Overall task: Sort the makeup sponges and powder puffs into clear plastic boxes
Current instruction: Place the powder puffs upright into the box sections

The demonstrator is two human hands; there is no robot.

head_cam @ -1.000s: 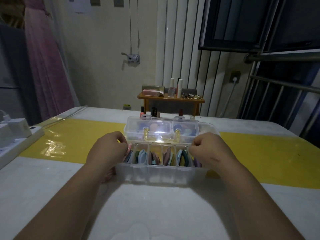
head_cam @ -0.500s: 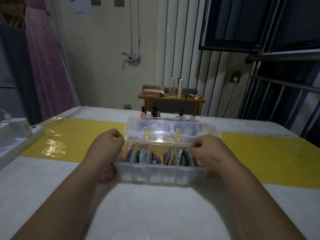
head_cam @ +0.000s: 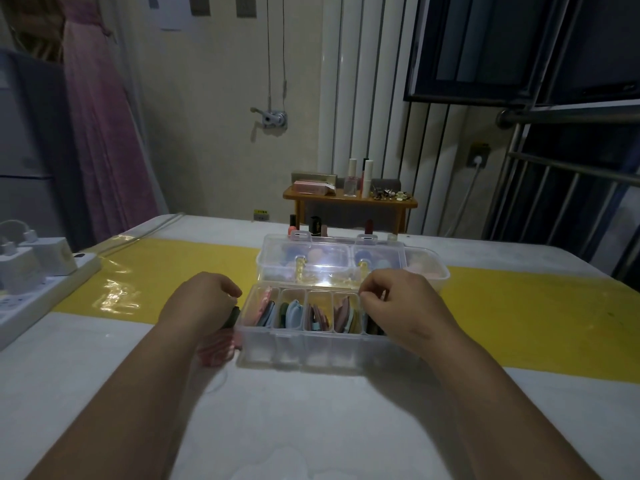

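Note:
A clear plastic box [head_cam: 304, 348] with several compartments stands mid-table, its lid [head_cam: 329, 263] tilted open at the back. Flat puffs in pink, blue, green and yellow [head_cam: 294, 313] stand on edge in the compartments. My left hand [head_cam: 201, 303] is just left of the box, fingers curled round a dark puff [head_cam: 234, 316]. A pink striped puff [head_cam: 216, 349] lies on the table under that hand. My right hand [head_cam: 398, 306] hovers over the box's right end with fingers curled; nothing shows between them. A second clear box [head_cam: 429, 271] holding pink sponges sits behind.
A yellow strip [head_cam: 156, 271] crosses the white table. A white power strip with chargers [head_cam: 34, 278] lies at the left edge. Small nail-polish bottles [head_cam: 313, 225] stand behind the boxes. Beyond the table is a wooden shelf [head_cam: 349, 199] with cosmetics.
My left hand has drawn back from the box's left compartment to just outside it, with the dark puff now showing at its fingers. My right hand has barely shifted.

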